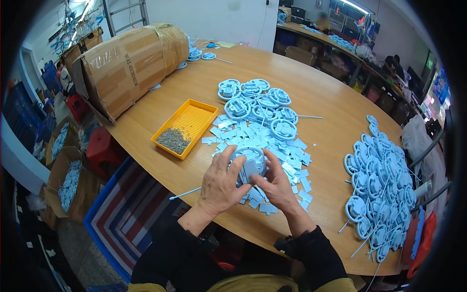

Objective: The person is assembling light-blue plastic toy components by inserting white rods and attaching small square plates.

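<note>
Steadiness should count most as I hold the light-blue, ring-shaped plastic part [251, 166] right of, and nearer me than, the yellow rectangular plastic tray [188, 118], left hand [219, 182] cradling one side, right hand [278, 187] pinching the other, so I'd press evenly.

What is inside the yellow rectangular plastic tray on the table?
The yellow tray holds a heap of tiny grey pieces at its near end, too small to identify. Its gridded floor shows at the far end; beneath the heap it is covered.
</note>
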Demonstrator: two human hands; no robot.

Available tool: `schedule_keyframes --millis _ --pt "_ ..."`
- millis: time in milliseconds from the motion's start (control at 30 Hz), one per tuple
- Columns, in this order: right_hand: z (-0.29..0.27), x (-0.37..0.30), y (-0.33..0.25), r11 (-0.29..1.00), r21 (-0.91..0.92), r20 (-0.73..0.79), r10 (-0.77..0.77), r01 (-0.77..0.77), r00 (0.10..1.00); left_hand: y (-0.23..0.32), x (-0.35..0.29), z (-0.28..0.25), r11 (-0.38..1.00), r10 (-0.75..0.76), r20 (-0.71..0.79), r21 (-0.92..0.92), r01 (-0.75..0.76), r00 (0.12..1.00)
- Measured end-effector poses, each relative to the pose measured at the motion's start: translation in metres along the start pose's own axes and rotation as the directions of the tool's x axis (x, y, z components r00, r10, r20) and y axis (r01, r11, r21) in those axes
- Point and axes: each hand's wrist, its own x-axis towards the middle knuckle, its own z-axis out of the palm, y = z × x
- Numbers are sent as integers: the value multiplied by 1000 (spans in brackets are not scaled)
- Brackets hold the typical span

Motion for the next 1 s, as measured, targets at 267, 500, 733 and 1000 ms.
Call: schedule_keyframes --millis 267,500,733,1000 --pt "-7 1 -11 998 -52 213 56 -46 975 -20 3 6 536 -398 326 -675 506 857" --pt "-11 8 -12 962 -271 200 84 -27 976 -21 15 9 214 -356 568 -724 656 742" --pt "-15 -5 11 984 -122 141 143 -126 980 -9 12 19 489 -407 481 -603 630 776" --pt "-244 -73 23 955 285 -651 130 82 748 -110 28 -1 906 -373 202 290 309 906"
